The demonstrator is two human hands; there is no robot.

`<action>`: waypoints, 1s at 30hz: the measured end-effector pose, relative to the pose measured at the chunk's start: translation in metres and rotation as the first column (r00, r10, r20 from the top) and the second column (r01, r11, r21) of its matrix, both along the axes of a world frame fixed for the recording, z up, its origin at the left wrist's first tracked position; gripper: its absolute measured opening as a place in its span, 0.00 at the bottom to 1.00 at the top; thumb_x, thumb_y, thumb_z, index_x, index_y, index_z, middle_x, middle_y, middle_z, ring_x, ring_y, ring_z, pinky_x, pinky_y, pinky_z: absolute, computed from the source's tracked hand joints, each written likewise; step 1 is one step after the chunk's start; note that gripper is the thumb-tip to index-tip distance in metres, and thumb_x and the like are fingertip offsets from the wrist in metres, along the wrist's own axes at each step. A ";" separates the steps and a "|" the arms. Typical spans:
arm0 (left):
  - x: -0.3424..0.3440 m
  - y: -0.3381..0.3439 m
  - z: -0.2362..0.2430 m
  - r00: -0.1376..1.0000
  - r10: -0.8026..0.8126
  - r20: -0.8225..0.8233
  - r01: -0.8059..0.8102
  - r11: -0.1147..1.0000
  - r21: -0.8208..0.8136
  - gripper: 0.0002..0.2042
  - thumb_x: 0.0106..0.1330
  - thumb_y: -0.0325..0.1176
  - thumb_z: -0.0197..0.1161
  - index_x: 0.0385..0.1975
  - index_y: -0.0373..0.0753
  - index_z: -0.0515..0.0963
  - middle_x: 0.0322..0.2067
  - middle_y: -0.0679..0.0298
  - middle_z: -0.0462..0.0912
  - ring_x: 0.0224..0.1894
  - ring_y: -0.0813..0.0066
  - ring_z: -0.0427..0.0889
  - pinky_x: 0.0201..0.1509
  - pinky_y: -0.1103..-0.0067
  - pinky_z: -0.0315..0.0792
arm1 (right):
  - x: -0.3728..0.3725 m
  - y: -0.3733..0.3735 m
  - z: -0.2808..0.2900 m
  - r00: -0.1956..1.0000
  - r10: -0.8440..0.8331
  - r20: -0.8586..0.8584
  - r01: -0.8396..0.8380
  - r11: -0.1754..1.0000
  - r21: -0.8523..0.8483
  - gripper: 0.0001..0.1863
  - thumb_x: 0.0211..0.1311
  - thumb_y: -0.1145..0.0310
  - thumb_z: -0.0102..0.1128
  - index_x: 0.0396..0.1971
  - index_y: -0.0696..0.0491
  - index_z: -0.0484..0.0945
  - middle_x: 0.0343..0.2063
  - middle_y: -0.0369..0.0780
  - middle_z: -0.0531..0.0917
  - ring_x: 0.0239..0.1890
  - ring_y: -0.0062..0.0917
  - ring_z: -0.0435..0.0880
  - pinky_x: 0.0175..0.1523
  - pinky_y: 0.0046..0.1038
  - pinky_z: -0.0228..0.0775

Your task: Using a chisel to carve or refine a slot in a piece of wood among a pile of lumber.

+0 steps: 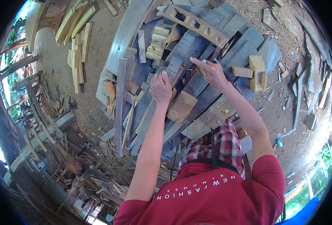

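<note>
- The landmark is the long block with square holes (189, 21), lying on the grey planks (241, 52) at the far side of the hands.
- The grey strip of wood (183, 45) marked with cross lines begins just on the near side of the holed block. Its long axis slants from there toward the person and to the left, and it seems to run on beneath the left hand.
- The left hand (161, 87) is the nearer one to the strip: it lies over the strip's line, on the near-left side of the holed block. Its fingers are curled in; whether they pinch the wood or only press on it, I cannot tell.
- The right hand (211, 73) is nearer to the person than the holed block, to the right of the strip. One finger reaches left, its tip close to the strip's right edge; touching or apart is unclear. The other fingers are bent, and I cannot tell whether they grasp anything.
- The left forearm comes up almost straight, leaning slightly right; the right forearm slants inward to the left, its elbow bent wide.
- Around them: stacked yellow blocks (157, 42) left of the holed block, a wide tan block (182, 107) well to its near side, and a yellow block (257, 71) to its near right.
</note>
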State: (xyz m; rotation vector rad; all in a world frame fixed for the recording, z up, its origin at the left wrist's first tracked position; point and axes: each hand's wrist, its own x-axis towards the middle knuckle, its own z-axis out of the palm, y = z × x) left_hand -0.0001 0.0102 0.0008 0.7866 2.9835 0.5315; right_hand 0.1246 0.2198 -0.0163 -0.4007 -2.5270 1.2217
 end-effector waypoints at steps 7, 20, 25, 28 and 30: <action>-0.001 -0.003 0.001 1.000 0.016 -0.008 -0.016 1.000 0.002 0.17 0.77 0.42 0.51 0.31 0.39 0.81 0.32 0.59 0.78 0.36 0.53 0.81 0.35 0.60 0.74 | 0.024 -0.002 -0.004 0.998 0.006 0.063 -0.007 1.000 0.009 0.28 0.64 0.76 0.59 0.63 0.37 0.77 0.25 0.45 0.81 0.23 0.42 0.82 0.29 0.41 0.75; 0.000 -0.001 0.001 1.000 0.020 -0.001 -0.020 0.999 0.050 0.18 0.78 0.42 0.49 0.31 0.37 0.80 0.31 0.55 0.79 0.36 0.49 0.80 0.37 0.59 0.71 | 0.019 -0.001 -0.008 0.999 -0.052 0.014 0.052 0.999 0.002 0.26 0.64 0.76 0.59 0.61 0.37 0.79 0.26 0.47 0.82 0.25 0.44 0.82 0.31 0.40 0.76; 0.001 -0.001 0.001 1.000 0.024 0.010 -0.025 0.999 0.042 0.18 0.78 0.42 0.49 0.31 0.37 0.80 0.31 0.56 0.80 0.35 0.49 0.80 0.37 0.59 0.71 | -0.006 -0.005 0.003 1.000 -0.012 0.010 0.013 0.998 -0.060 0.28 0.63 0.77 0.60 0.61 0.37 0.79 0.25 0.48 0.82 0.26 0.45 0.82 0.32 0.41 0.76; -0.002 -0.007 -0.001 0.999 0.028 -0.019 -0.027 0.999 0.044 0.18 0.77 0.42 0.50 0.30 0.38 0.80 0.31 0.58 0.79 0.35 0.51 0.80 0.35 0.59 0.72 | 0.026 -0.009 -0.003 1.000 -0.022 -0.016 0.021 0.996 -0.083 0.28 0.62 0.78 0.59 0.62 0.38 0.79 0.25 0.47 0.82 0.26 0.45 0.82 0.32 0.41 0.75; -0.002 -0.006 0.000 0.999 0.027 -0.030 -0.026 0.998 0.049 0.17 0.77 0.42 0.51 0.30 0.39 0.79 0.30 0.60 0.78 0.36 0.53 0.81 0.34 0.59 0.73 | 0.030 -0.007 -0.005 1.000 -0.028 -0.006 0.028 0.995 -0.096 0.29 0.62 0.78 0.59 0.62 0.38 0.78 0.26 0.47 0.82 0.26 0.45 0.82 0.32 0.42 0.74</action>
